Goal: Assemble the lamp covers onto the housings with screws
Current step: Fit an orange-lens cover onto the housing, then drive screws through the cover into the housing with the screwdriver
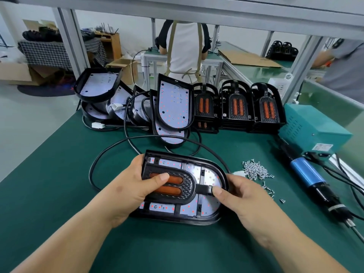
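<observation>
The left hand (126,186) and right hand (246,200) curl fingers round the black D-shaped plastic housing (210,177), thumbs pressing the black orange-windowed cover (187,187) inside it, probably aligning screw holes.

A blue-green box (313,127) sits on the right side of the green desk (59,174). Behind the desk, a person in a white top (184,50) stands at another table. A brown cardboard box (123,68) sits on the floor nearby.
</observation>
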